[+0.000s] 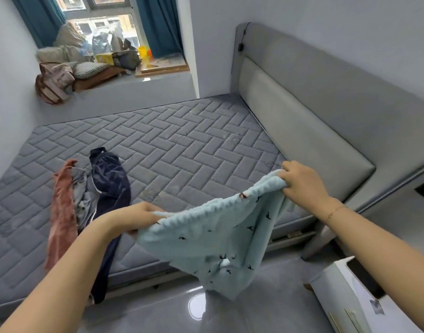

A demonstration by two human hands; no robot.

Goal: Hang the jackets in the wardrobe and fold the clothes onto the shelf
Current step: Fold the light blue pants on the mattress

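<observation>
We hold a pale blue fleece garment (215,239), printed with small dark birds, stretched in the air between our two hands, over the near edge of the bare quilted mattress (172,145) and the glossy floor (158,316). Our left hand (136,216) has its fingers curled round one end of the ribbed top edge; our right hand (302,182) grips the other end in a closed fist, a thin bracelet (336,211) at the wrist. The cloth sags between the two grips and hangs loose below, so we judge it spread out for a first fold and not yet folded.

Much seems left to do. On the mattress to our left lies a small heap well apart from the blue piece: a pink garment (62,212), a crumpled grey one (82,195) and a dark navy one (110,186) that trails over the mattress edge, all unfolded. Neither the wardrobe nor the shelf is in view, so we cannot tell what has already been hung or stacked. A white cabinet (350,294) stands at the lower right, and the window ledge (138,80) beyond the bed holds cushions and bags.
</observation>
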